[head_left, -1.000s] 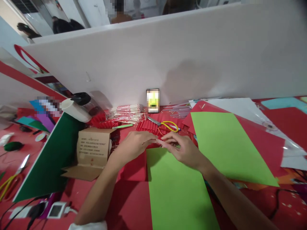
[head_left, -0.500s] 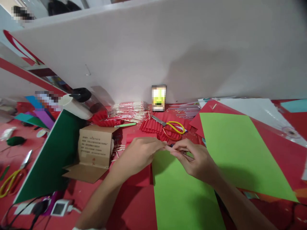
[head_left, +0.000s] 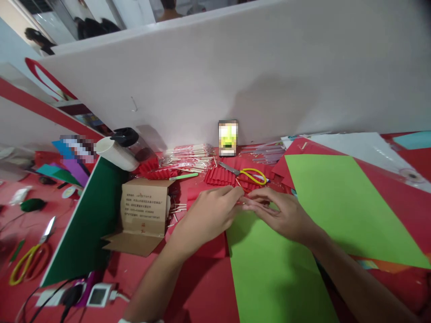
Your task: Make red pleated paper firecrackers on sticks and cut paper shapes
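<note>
My left hand (head_left: 215,208) is closed, its fingertips pinched together above the top of a light green sheet (head_left: 266,273). Right against it, my right hand (head_left: 283,215) is also closed, thumb and fingers pressed around something small and thin. The fingers hide most of that item, so its kind does not show. Just beyond both hands lie scissors (head_left: 254,176) with yellow and red handles, resting on pleated red paper (head_left: 215,176). Flat red paper (head_left: 210,244) lies under my left wrist.
A lit phone (head_left: 228,137) leans on the white partition (head_left: 188,85). To the left are an open cardboard box (head_left: 144,208), a dark green board (head_left: 84,220) and a white cup (head_left: 116,153). Packs of thin sticks (head_left: 188,157) lie behind. Another green sheet (head_left: 350,206) lies right.
The view has shifted, so the scene sits slightly further right. My hands have drawn closer together, with my left fingers curled more, and they now cover the scissors' red handle.
</note>
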The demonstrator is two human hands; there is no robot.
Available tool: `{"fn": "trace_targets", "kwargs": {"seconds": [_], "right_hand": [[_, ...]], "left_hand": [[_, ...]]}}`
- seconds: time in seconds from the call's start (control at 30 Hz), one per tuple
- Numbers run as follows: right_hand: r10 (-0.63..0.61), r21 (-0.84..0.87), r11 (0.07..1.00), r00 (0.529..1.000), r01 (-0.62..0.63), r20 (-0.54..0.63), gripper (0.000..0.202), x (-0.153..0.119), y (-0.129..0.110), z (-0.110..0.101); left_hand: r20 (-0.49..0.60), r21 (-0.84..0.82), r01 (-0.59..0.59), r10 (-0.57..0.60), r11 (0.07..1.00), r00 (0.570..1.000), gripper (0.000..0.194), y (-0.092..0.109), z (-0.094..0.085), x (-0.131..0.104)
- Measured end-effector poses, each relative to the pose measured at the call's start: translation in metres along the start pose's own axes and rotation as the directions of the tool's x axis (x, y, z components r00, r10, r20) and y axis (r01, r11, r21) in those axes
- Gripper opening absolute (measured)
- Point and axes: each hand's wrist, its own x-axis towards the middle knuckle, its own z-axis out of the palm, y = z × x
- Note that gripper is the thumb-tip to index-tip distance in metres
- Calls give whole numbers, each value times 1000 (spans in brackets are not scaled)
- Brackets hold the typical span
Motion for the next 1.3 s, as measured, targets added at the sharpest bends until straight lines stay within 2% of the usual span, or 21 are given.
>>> {"fn": "trace_targets", "kwargs": {"seconds": [0.33, 0.6, 0.77, 0.97, 1.13, 1.2, 1.3], "right_hand": [[-124, -150, 980, 991, 131, 57, 15, 6, -4, -8], [-176, -166, 968, 980, 189, 93, 22, 3, -3, -5], [-210, -185, 955, 970, 230, 121, 27, 3, -7, -7], [-201, -196, 955, 971, 224, 129, 28, 2, -4, -6], [-203, -140, 965, 969, 222, 139, 30, 1, -7, -7], [-212, -116, 966, 966, 230, 149, 30, 1, -9, -8], [-229, -131, 959, 958, 253, 170, 31, 2, -9, -9]], "left_hand": [[-18, 14, 32, -32, 999, 999, 14, -2, 4, 3], [-58, -57, 4, -7, 998, 998, 8, -3, 6, 4], [-27, -71, -53, 51, 996, 998, 16, -7, 2, 2], [11, -52, -139, 140, 989, 990, 29, -13, -1, -4], [31, 0, -162, 162, 987, 986, 38, -15, -7, -9], [39, 0, -169, 169, 986, 985, 35, -16, -9, -10], [39, -13, -183, 184, 983, 982, 20, -15, -10, -9]]}}
